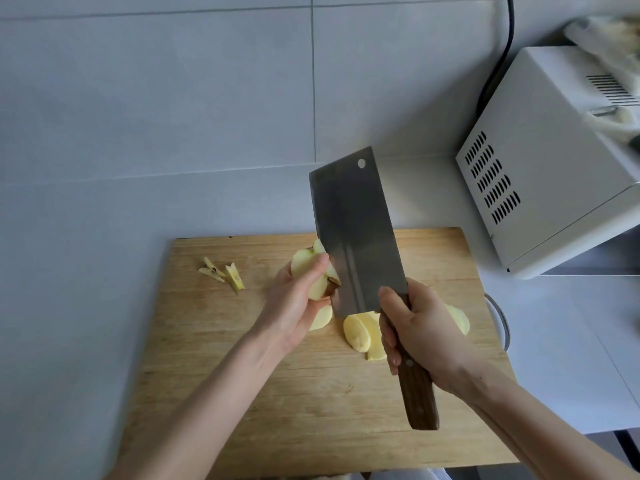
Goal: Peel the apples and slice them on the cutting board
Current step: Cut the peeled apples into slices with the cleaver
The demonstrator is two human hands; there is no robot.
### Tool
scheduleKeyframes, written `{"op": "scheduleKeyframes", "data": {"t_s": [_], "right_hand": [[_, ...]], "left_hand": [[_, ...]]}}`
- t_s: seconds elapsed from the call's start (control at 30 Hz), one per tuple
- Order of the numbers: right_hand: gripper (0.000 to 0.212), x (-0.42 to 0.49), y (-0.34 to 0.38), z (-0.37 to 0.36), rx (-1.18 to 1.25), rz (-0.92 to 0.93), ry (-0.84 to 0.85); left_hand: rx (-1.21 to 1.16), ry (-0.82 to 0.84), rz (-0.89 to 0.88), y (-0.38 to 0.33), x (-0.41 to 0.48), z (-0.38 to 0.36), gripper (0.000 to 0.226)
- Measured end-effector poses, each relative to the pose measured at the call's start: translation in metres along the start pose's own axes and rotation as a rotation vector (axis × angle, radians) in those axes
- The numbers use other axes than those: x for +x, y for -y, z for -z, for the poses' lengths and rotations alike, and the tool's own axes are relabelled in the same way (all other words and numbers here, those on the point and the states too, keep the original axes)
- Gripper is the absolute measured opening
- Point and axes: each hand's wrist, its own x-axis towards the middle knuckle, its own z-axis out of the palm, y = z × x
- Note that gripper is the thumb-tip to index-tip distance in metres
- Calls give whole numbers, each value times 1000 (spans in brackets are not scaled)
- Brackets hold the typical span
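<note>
My left hand (294, 303) holds a peeled apple piece (309, 268) above the wooden cutting board (311, 403), thumb across it; a bit of brown core shows at its lower edge. My right hand (420, 336) grips the wooden handle of a cleaver (353, 233), whose broad blade stands upright with its edge against the apple piece. Peeled apple slices (362, 332) lie on the board below the blade, one more apple chunk (459, 318) shows behind my right hand, and another piece (320, 317) lies under my left hand. Small core cuttings (223, 273) sit at the board's far left.
A white appliance (547, 161) with vent slots stands at the right on the counter, a black cable (502, 57) running up the tiled wall behind it. A white rounded object (498, 320) lies by the board's right edge. The grey counter (86, 271) extends left.
</note>
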Motion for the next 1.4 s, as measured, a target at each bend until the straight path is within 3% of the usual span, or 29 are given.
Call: {"op": "scheduleKeyframes", "data": {"t_s": [0.17,0.4,0.6,1.0,1.1,1.33,1.4], "right_hand": [[18,0,-1,4,9,8,23],[18,0,-2,3,174,-10,90],[18,2,3,10,242,-85,140],[23,6,22,15,92,-122,243],[21,7,23,14,100,-147,251],[22,8,23,10,142,-191,267],[22,8,23,10,151,-208,279]], "left_hand": [[-35,41,63,2,-4,5,24],[-373,427,151,-7,-2,16,59],[-378,251,171,-6,-3,8,85],[-119,401,240,-29,-2,34,78],[-64,465,248,-34,-2,37,57],[-62,466,284,-40,2,43,60],[-14,547,287,-42,1,46,48]]}}
